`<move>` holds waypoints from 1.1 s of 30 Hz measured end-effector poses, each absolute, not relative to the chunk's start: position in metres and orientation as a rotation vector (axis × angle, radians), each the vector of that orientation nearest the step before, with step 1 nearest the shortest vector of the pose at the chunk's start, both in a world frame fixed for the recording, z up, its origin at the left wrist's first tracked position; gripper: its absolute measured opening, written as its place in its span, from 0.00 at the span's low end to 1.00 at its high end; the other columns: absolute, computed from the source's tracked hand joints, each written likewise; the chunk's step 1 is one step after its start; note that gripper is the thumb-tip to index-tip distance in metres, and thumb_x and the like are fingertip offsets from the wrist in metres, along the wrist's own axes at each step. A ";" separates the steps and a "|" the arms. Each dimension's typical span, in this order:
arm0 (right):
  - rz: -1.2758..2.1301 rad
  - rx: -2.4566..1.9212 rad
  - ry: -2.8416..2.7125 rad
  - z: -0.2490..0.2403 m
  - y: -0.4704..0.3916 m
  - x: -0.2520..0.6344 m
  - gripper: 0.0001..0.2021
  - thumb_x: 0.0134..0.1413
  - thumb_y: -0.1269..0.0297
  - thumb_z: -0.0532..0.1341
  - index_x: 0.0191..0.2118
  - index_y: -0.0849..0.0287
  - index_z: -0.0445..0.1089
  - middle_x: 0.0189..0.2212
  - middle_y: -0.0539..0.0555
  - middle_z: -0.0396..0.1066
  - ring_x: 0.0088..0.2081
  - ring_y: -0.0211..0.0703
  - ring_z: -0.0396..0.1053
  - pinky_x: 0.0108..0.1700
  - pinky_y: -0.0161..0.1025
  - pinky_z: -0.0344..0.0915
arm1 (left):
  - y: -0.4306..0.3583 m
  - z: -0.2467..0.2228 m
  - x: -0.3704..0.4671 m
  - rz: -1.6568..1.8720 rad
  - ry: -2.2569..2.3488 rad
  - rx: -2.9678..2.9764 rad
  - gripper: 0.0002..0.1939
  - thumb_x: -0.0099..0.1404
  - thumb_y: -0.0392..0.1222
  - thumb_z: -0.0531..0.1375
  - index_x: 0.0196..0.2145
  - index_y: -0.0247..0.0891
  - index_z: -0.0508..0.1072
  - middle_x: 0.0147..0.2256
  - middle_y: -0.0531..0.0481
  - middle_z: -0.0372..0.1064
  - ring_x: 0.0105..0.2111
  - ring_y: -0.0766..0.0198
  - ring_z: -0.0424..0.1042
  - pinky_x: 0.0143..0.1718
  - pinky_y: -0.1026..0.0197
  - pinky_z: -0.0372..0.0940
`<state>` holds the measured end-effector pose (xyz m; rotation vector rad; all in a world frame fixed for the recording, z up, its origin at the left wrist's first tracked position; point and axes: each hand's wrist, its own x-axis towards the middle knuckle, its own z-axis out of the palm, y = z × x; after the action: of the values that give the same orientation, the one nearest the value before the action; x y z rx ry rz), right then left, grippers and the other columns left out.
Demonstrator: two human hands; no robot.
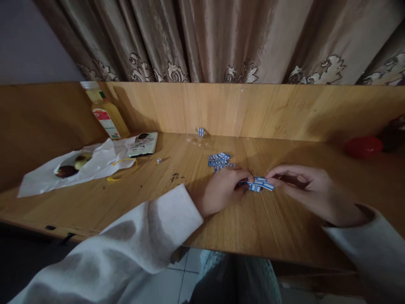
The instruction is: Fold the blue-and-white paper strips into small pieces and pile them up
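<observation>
Several small flat white pieces with blue borders [260, 184] lie between my hands, just above or on the wooden desk. My left hand [218, 190] is closed, with thumb and fingertips gripping the left end of these pieces. The thumb and index finger of my right hand [306, 192] pinch their right side. A pile of similar blue-and-white pieces [219, 159] lies on the desk behind my left hand, which partly covers it. What the pieces are exactly is too small to tell.
Near the back panel stands one small blue-and-white block [201, 132]. To the left are a bottle of yellow liquid [109, 116], a phone-like slab [144, 144], white paper [41, 177] with round items, and a yellow band [126, 161]. A red object [363, 146] sits far right.
</observation>
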<state>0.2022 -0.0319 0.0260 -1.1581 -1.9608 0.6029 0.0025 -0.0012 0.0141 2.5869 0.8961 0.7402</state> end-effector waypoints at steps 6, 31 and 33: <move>0.344 -1.109 -2.195 0.019 -0.030 0.190 0.05 0.53 0.63 0.57 0.32 0.53 0.71 0.29 0.49 0.73 0.30 0.39 0.70 0.34 0.38 0.67 | -0.003 0.016 0.003 0.697 0.892 2.630 0.12 0.55 0.25 0.54 0.36 0.34 0.71 0.35 0.48 0.71 0.36 0.64 0.69 0.38 0.62 0.63; 0.990 -1.133 -2.041 0.009 -0.028 0.193 0.15 0.44 0.58 0.66 0.35 0.55 0.62 0.30 0.48 0.66 0.32 0.39 0.68 0.35 0.36 0.66 | -0.004 0.017 0.004 0.588 0.805 2.706 0.14 0.59 0.26 0.52 0.40 0.34 0.71 0.37 0.46 0.70 0.38 0.63 0.69 0.40 0.62 0.63; 0.995 -1.142 -2.034 0.009 -0.028 0.194 0.14 0.44 0.57 0.66 0.34 0.55 0.62 0.30 0.48 0.67 0.32 0.38 0.68 0.34 0.36 0.66 | -0.003 0.017 0.004 0.595 0.774 2.703 0.13 0.59 0.27 0.52 0.40 0.34 0.71 0.38 0.45 0.69 0.39 0.63 0.69 0.41 0.61 0.63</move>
<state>0.1942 -0.0278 0.0088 -1.1421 -2.0342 0.9952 0.0036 -0.0035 0.0168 2.7026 0.7736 0.5946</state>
